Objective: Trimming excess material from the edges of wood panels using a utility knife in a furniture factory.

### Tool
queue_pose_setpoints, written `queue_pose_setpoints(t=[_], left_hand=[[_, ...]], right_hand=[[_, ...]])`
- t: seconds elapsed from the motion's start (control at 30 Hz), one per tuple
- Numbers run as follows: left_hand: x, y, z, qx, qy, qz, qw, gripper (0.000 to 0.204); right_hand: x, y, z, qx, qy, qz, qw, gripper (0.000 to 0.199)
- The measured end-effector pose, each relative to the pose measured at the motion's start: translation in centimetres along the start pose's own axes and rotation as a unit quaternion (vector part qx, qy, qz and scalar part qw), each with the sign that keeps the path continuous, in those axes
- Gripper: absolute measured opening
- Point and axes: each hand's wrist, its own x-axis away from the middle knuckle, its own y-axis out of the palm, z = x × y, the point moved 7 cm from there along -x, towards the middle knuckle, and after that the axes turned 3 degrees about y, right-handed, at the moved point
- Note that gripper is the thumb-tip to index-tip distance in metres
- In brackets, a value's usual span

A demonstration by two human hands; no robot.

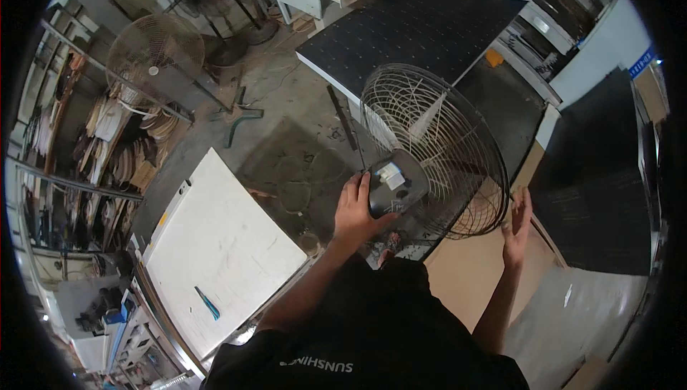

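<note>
A large pedestal-style fan point(458, 139) with a round wire cage stands in front of me, its grey motor housing point(398, 184) turned toward me. My left hand point(356, 211) grips the side of this housing, thumb on the near edge and fingers along the far left side. By the cage's right rim is my right hand point(517, 227), its fingers stretched out and pointing away from me. Whether it touches the wire I cannot tell. Behind the wires, pale fan blades show. The fan's stand is mostly hidden under the housing.
A white board point(229, 247) with a blue-handled tool point(207, 303) lies at left. Beyond the fan is a black perforated table point(415, 25). Another fan point(154, 54) on a green-footed stand is far left. A black panel point(594, 182) leans at right, near a brown sheet point(486, 275).
</note>
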Motion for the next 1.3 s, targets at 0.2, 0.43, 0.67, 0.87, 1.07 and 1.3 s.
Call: queue_pose_setpoints(t=[0.2,0.43,0.67,0.87,1.07,1.3], left_hand=[[-3.7,-0.2,3.2,-0.101,-0.031,-0.125,0.987,0.117],[-5.8,1.3,4.2,-0.127,-0.044,-0.163,0.977,0.121],[-6.2,-0.1,2.8,-0.155,-0.049,-0.142,0.976,0.123],[-6.2,-0.1,1.6,-0.176,-0.035,-0.135,0.974,0.122],[-7.1,-0.3,1.5,-0.161,-0.067,-0.153,0.973,0.121],[-6.5,-0.1,0.9,-0.176,-0.058,-0.140,0.973,0.122]], right_hand=[[-2.4,4.2,0.6,0.004,0.070,-0.124,0.990,0.118],[-3.5,4.9,1.6,-0.072,0.071,-0.092,0.991,0.117],[-4.7,6.9,0.1,-0.113,0.016,-0.103,0.988,0.094],[-5.6,8.2,0.1,-0.101,0.019,-0.100,0.990,0.088],[-6.5,8.5,-0.9,-0.073,0.027,-0.110,0.991,0.092],[-6.1,8.6,-1.0,-0.052,0.015,-0.178,0.983,0.098]])
